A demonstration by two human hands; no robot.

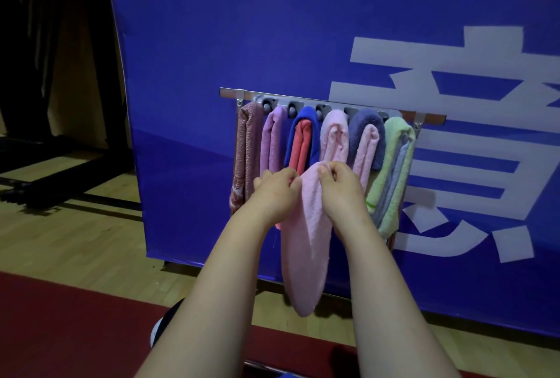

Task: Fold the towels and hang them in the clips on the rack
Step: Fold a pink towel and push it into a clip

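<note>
A pink towel [306,241] hangs folded lengthwise between my hands, in front of the rack. My left hand [275,193] pinches its upper left edge and my right hand [342,187] pinches its top fold. Behind them the grey clip rack [306,104] on a metal rail holds several folded towels: a mottled brown one [247,150], a lilac one [272,141], a blue one with a red one inside [303,141], a pale pink one [335,138], a purple-blue one with pink [368,138] and a green one with grey [394,171].
The rack is fixed to a large blue banner board [242,29] with white characters. Below it lie a wooden floor [75,241] and a red mat [60,332]. A dark curtain and black frame stand at the left.
</note>
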